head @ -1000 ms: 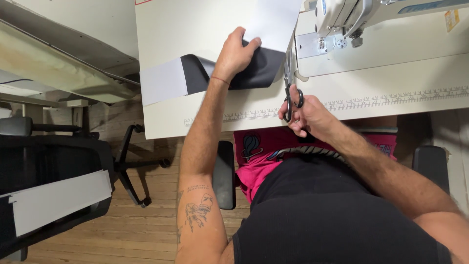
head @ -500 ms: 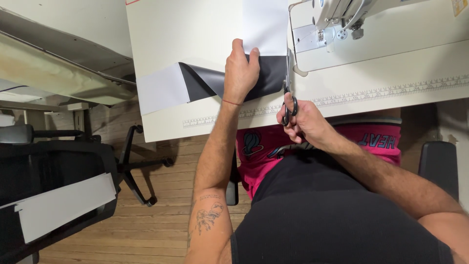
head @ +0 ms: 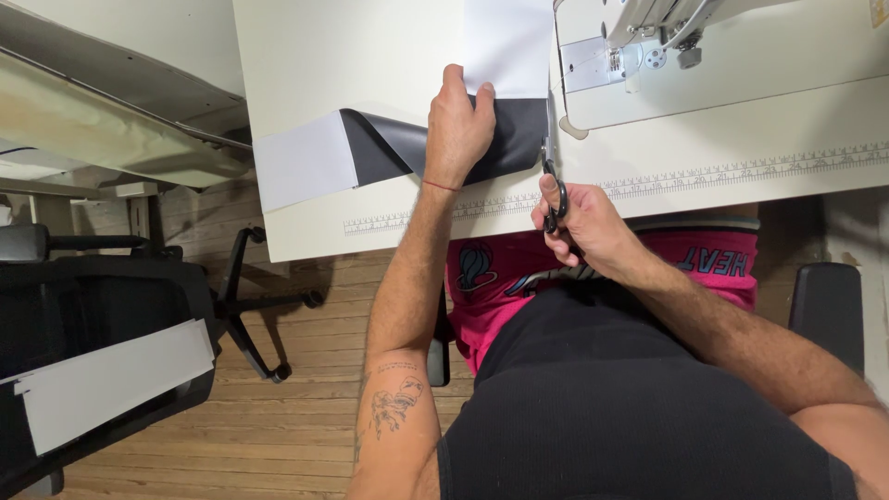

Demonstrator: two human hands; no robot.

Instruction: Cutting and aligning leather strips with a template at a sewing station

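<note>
My left hand (head: 458, 125) presses flat on a sheet of material (head: 384, 148) that is black on one side and white on the other, folded over on the white table (head: 333, 56). My right hand (head: 579, 222) grips black-handled scissors (head: 552, 176) at the table's front edge. The blades point away from me along the right edge of the black sheet, beside the white strip (head: 507, 42) that runs toward the back.
A white sewing machine (head: 648, 37) stands at the back right. A printed ruler (head: 704, 176) runs along the table's front edge. A black office chair (head: 111, 324) with a white strip (head: 111, 380) lying on it stands to my left on the wooden floor.
My left hand has stayed on the black sheet. The scissors in my right hand have moved slightly forward along the sheet's right edge. The camera view has shifted.
</note>
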